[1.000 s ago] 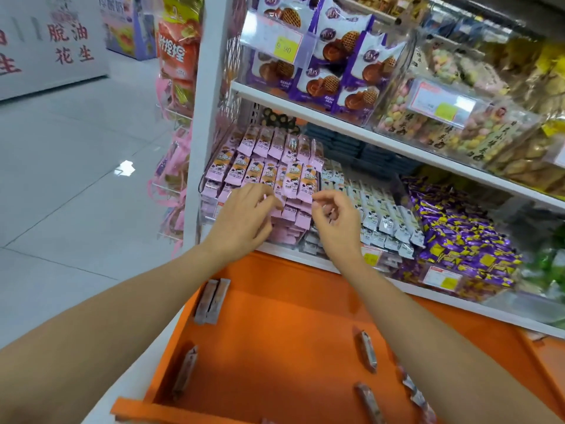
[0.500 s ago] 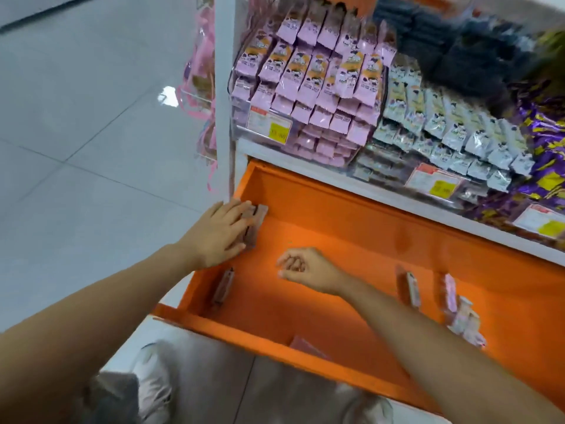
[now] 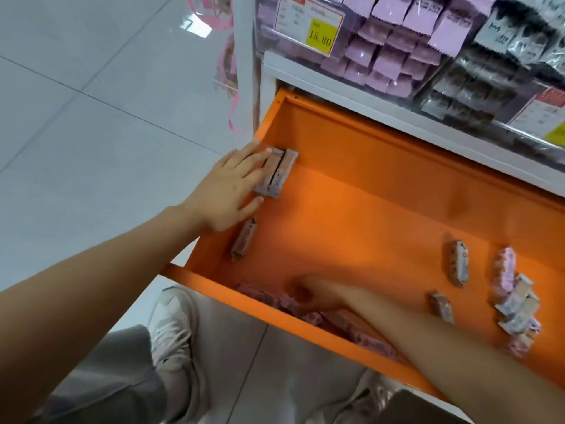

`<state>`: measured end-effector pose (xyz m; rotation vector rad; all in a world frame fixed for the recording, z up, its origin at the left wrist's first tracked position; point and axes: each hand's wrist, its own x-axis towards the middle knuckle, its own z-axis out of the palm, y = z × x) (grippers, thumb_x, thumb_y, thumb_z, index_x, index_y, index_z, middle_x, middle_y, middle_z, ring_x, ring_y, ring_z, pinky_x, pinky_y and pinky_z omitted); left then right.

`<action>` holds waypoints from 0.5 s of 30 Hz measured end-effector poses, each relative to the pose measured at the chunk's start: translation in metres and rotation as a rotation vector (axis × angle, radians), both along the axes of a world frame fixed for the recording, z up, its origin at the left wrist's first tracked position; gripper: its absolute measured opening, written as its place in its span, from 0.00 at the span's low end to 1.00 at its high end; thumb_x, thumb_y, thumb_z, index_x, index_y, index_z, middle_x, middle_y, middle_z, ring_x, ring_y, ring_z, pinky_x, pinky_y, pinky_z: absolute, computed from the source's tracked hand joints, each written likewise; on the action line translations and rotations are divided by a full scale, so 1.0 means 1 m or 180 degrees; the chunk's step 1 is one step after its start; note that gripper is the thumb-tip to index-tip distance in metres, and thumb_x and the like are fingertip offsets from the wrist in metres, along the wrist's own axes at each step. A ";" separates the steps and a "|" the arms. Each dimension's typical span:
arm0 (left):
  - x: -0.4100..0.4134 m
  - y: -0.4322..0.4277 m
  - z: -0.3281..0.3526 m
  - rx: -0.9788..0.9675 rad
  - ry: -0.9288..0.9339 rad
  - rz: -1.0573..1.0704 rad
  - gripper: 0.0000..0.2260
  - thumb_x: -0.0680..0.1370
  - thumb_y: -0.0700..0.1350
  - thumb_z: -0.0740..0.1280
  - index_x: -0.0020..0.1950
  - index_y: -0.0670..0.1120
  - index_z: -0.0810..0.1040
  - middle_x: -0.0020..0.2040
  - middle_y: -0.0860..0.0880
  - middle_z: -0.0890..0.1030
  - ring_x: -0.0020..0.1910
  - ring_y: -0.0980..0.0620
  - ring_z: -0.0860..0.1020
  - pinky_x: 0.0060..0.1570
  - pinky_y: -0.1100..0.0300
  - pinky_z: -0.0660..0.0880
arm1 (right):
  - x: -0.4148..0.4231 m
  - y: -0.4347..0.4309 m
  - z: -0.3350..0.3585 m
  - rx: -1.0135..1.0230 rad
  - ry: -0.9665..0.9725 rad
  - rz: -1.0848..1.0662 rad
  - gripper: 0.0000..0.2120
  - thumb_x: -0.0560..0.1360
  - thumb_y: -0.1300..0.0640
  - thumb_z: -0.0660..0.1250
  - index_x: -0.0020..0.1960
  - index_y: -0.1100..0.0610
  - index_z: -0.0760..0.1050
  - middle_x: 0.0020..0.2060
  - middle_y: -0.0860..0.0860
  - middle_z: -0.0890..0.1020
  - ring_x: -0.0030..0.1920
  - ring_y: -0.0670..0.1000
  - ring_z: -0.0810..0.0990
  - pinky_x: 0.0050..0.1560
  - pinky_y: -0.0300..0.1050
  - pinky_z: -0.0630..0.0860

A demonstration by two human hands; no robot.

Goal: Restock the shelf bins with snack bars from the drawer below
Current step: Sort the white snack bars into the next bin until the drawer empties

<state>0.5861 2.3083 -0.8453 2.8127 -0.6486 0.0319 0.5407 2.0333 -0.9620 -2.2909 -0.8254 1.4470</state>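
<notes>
Since half a second earlier the right hand [image 3: 312,293] has moved from the drawer's middle to its near front wall. The left hand [image 3: 232,185] stays on the same pair of snack bars [image 3: 279,171]. These two bars, in brownish-pink wrappers, lie side by side and touching in the far left corner of the open orange drawer [image 3: 382,209]. The left hand lies flat on them, fingers straight and together, thumb spread to the near side, gripping nothing. The right hand is blurred among a row of pink bars [image 3: 345,324] along the near wall; whether its fingers hold one cannot be told. A single bar [image 3: 243,243] lies near the left wall, and loose bars [image 3: 513,304] are scattered at the right. Above, a clear shelf bin [image 3: 275,47] holds pink packets behind a yellow price tag [image 3: 319,33].
</notes>
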 end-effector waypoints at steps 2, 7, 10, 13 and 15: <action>0.000 0.000 0.001 -0.0022 0.0004 0.0013 0.28 0.77 0.55 0.55 0.73 0.43 0.69 0.78 0.44 0.62 0.79 0.45 0.52 0.75 0.45 0.56 | -0.002 0.005 -0.004 -0.0114 -0.0184 0.0111 0.17 0.71 0.52 0.74 0.50 0.54 0.68 0.38 0.46 0.71 0.42 0.51 0.70 0.38 0.42 0.62; 0.001 0.000 -0.001 0.0014 0.0028 0.0035 0.28 0.76 0.55 0.56 0.73 0.44 0.69 0.78 0.45 0.61 0.79 0.46 0.52 0.75 0.44 0.56 | -0.003 0.005 -0.012 -0.0456 -0.0350 0.0330 0.19 0.72 0.48 0.72 0.55 0.58 0.73 0.49 0.55 0.79 0.44 0.52 0.73 0.41 0.43 0.65; 0.000 -0.001 0.000 0.0049 0.0019 0.0081 0.28 0.76 0.54 0.58 0.73 0.44 0.69 0.78 0.46 0.61 0.79 0.46 0.51 0.75 0.45 0.55 | -0.002 0.004 -0.006 -0.0546 -0.0475 0.0378 0.18 0.74 0.48 0.70 0.56 0.59 0.74 0.51 0.57 0.80 0.46 0.55 0.76 0.41 0.43 0.64; 0.000 -0.003 0.001 0.0119 0.0028 0.0115 0.28 0.75 0.55 0.57 0.74 0.44 0.69 0.78 0.45 0.61 0.79 0.45 0.52 0.74 0.45 0.55 | 0.007 0.000 0.001 -0.0554 -0.0698 0.0134 0.14 0.75 0.45 0.67 0.47 0.55 0.74 0.48 0.58 0.82 0.43 0.56 0.77 0.39 0.44 0.65; -0.001 -0.003 0.001 0.0158 0.0013 0.0101 0.29 0.74 0.56 0.55 0.72 0.43 0.71 0.77 0.44 0.63 0.79 0.43 0.53 0.74 0.44 0.56 | 0.016 -0.005 0.008 -0.0494 -0.0831 -0.0123 0.11 0.72 0.48 0.69 0.42 0.53 0.72 0.42 0.56 0.81 0.41 0.55 0.78 0.37 0.43 0.65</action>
